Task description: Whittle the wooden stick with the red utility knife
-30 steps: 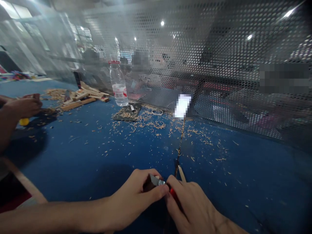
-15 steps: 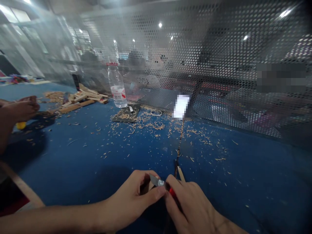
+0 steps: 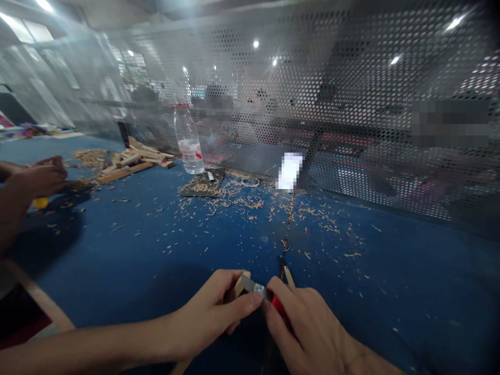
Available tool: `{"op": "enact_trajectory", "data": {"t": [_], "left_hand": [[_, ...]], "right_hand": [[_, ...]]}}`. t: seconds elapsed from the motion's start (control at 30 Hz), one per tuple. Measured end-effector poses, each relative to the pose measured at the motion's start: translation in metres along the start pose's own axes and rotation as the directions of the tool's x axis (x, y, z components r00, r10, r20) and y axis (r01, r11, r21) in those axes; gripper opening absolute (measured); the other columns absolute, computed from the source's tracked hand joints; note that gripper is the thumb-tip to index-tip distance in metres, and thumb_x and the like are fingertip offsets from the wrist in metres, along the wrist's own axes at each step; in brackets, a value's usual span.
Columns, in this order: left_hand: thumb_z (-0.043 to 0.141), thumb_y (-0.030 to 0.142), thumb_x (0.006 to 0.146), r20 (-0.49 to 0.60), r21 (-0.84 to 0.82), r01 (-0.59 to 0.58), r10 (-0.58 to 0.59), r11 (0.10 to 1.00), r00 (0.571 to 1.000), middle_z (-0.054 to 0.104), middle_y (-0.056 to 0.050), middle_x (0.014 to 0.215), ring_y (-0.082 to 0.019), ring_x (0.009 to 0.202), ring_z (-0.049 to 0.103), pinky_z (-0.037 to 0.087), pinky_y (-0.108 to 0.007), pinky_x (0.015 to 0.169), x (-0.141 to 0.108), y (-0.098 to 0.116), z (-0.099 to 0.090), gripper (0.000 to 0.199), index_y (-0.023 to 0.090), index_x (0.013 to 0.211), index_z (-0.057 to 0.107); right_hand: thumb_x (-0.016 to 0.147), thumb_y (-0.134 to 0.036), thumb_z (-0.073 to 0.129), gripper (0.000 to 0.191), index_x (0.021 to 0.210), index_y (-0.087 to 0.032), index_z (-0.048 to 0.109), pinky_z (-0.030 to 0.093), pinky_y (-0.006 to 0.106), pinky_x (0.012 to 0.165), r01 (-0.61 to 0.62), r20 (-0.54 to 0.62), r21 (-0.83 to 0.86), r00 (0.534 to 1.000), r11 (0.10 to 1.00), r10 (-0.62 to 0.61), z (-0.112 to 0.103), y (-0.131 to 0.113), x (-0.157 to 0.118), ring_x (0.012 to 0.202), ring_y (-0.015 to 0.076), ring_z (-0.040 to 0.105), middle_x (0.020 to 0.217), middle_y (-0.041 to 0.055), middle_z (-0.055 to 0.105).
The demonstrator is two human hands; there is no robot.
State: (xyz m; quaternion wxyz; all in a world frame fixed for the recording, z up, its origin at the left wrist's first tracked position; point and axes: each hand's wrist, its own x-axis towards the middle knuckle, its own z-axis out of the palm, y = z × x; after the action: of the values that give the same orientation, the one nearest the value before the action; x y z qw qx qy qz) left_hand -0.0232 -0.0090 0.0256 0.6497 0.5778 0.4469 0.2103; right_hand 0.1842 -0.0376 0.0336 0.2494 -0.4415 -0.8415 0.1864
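Observation:
My left hand (image 3: 216,307) is closed around a small piece of pale wood (image 3: 238,286), most of it hidden by the fingers. In my right hand (image 3: 307,325) is a utility knife (image 3: 250,284), its red handle largely covered by the palm. The blade points left and lies against the wood's near the top end. My left thumb presses by the base of the blade, close to the right fingers. Just beyond my right hand a thin carving tool (image 3: 289,276) with a pale handle rests on the blue tabletop (image 3: 156,276).
Wood shavings (image 3: 250,202) litter the table around a dark square mat (image 3: 201,183). A water bottle (image 3: 190,151) stands behind it, beside stacked wood strips (image 3: 133,159). A perforated metal screen (image 3: 351,120) borders the back, with a bright pixelated rectangle (image 3: 289,172) before it. Another person's hands (image 3: 41,177) are at left.
My left hand has shifted slightly, and more of the wood now shows beside the blade. The other person's hands have moved a little to the right in view.

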Motion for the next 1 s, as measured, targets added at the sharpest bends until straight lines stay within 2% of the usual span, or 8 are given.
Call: {"op": "enact_trajectory", "data": {"t": [0.07,0.2,0.4,0.53,0.67,0.8,1.0], "left_hand": [[0.063,0.081,0.086,0.04,0.05,-0.075,0.073,0.996,0.997,0.039,0.011,0.057,-0.01,0.055,0.037,0.028,-0.024,0.051,0.0,0.001,0.0,0.06,0.022,0.083,0.051],[0.062,0.076,0.09,0.025,0.08,-0.148,0.146,0.986,0.989,0.026,0.011,0.064,-0.01,0.061,0.023,0.023,-0.027,0.055,0.001,0.0,0.002,0.058,0.022,0.076,0.046],[0.059,0.075,0.089,0.014,0.172,-0.109,0.108,0.979,0.994,0.028,0.009,0.069,-0.013,0.066,0.023,0.023,-0.03,0.059,0.003,0.002,0.002,0.056,0.023,0.078,0.046],[0.056,0.069,0.094,-0.009,0.235,-0.111,0.117,0.966,0.993,0.028,0.009,0.07,-0.013,0.067,0.024,0.024,-0.03,0.06,0.006,0.0,0.002,0.049,0.023,0.079,0.045],[0.057,0.068,0.095,-0.005,0.223,-0.142,0.146,0.965,0.989,0.028,0.009,0.069,-0.013,0.065,0.023,0.024,-0.029,0.058,0.01,-0.005,0.001,0.05,0.023,0.078,0.046],[0.056,0.077,0.093,0.012,0.224,-0.145,0.146,0.964,0.989,0.029,0.009,0.067,-0.013,0.064,0.023,0.023,-0.029,0.056,0.012,-0.008,0.0,0.057,0.023,0.078,0.045],[0.049,0.079,0.094,0.008,0.273,-0.155,0.159,0.95,0.987,0.026,0.009,0.068,-0.013,0.063,0.023,0.024,-0.03,0.056,0.008,-0.004,0.001,0.059,0.024,0.076,0.041]], "right_hand": [[0.102,-0.035,0.037,0.016,0.087,-0.035,0.045,0.035,0.041,0.044,0.01,-0.012,-0.002,1.0,1.0,-0.01,0.0,0.001,-0.001,0.048,0.026,0.062,0.066,0.0027,0.066],[0.102,-0.03,0.04,0.014,0.089,-0.033,0.045,0.035,0.039,0.045,0.008,0.0,0.029,1.0,1.0,-0.008,0.002,0.003,-0.002,0.047,0.0248,0.061,0.065,0.0003,0.066],[0.103,-0.032,0.039,0.022,0.094,-0.035,0.059,0.043,0.041,0.047,0.053,-0.079,0.021,0.996,0.998,-0.051,0.001,0.005,-0.004,0.051,0.027,0.064,0.071,0.0051,0.072],[0.1,-0.031,0.043,0.022,0.098,-0.037,0.064,0.042,0.042,0.046,0.042,-0.109,0.002,0.993,0.999,-0.041,0.002,0.007,-0.004,0.05,0.0277,0.061,0.068,0.0049,0.069],[0.103,-0.031,0.035,0.03,0.094,-0.037,0.063,0.043,0.042,0.046,0.047,-0.081,0.021,0.996,0.999,-0.045,0.003,0.008,-0.002,0.05,0.0271,0.06,0.067,0.0059,0.068],[0.104,-0.031,0.032,0.034,0.091,-0.037,0.063,0.041,0.042,0.044,0.088,-0.117,0.05,0.99,0.995,-0.081,0.006,0.009,-0.001,0.046,0.0269,0.057,0.064,0.0053,0.065],[0.105,-0.029,0.035,0.031,0.093,-0.033,0.063,0.042,0.039,0.047,0.052,-0.088,0.036,0.995,0.998,-0.049,0.004,0.008,-0.002,0.049,0.0261,0.058,0.068,0.0037,0.067]]}}
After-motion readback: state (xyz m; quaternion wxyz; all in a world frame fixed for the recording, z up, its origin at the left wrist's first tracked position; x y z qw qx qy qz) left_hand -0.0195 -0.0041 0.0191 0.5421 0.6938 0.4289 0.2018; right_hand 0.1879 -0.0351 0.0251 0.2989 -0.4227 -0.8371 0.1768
